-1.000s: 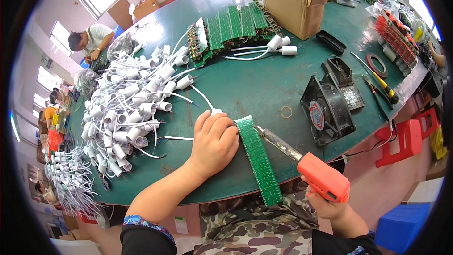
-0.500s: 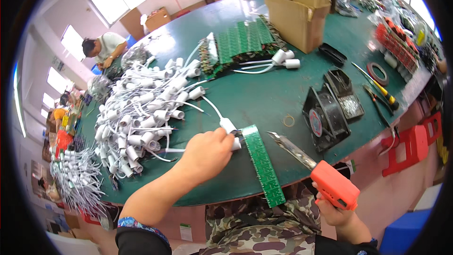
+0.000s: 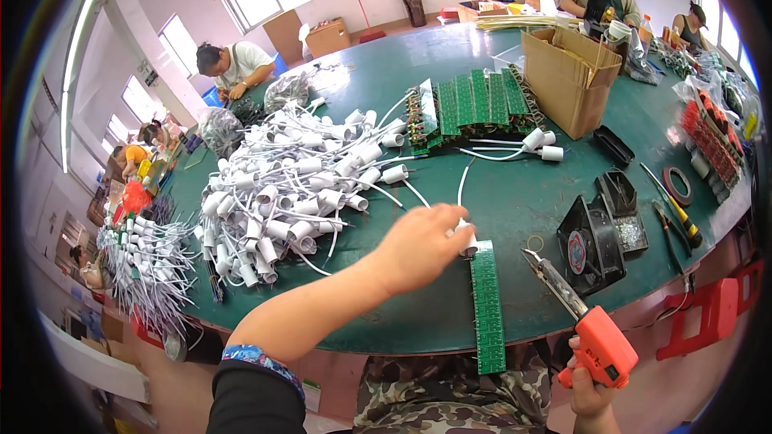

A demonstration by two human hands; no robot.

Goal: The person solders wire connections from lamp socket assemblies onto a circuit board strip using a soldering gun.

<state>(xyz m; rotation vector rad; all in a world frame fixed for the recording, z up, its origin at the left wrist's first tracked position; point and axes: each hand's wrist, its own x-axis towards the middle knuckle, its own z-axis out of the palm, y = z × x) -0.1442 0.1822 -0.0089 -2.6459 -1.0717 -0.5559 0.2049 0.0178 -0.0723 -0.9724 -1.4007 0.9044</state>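
Observation:
My left hand (image 3: 426,245) is closed around a white cylindrical socket (image 3: 468,239) at the far end of a green circuit board strip (image 3: 487,313). From that socket a white wire rises away from me. The strip lies lengthwise toward me, its near end sticking out past the table edge over my camouflage apron. My right hand (image 3: 591,392) grips a red soldering gun (image 3: 605,350) by its handle. The gun's metal tip points up and left, to the right of the strip and apart from it. My fingers hide part of the socket.
A big heap of white wired sockets (image 3: 281,193) lies left. Beyond are stacked green boards (image 3: 474,104) and a cardboard box (image 3: 567,84). A black fan (image 3: 591,245), pliers (image 3: 671,233), a screwdriver (image 3: 675,209) and tape (image 3: 677,186) sit right. Other people work around the table.
The view has turned, shifting the scene rightward. The held socket's wire now points away from me instead of toward the heap. The strip lies straighter; the soldering gun remains in my right hand.

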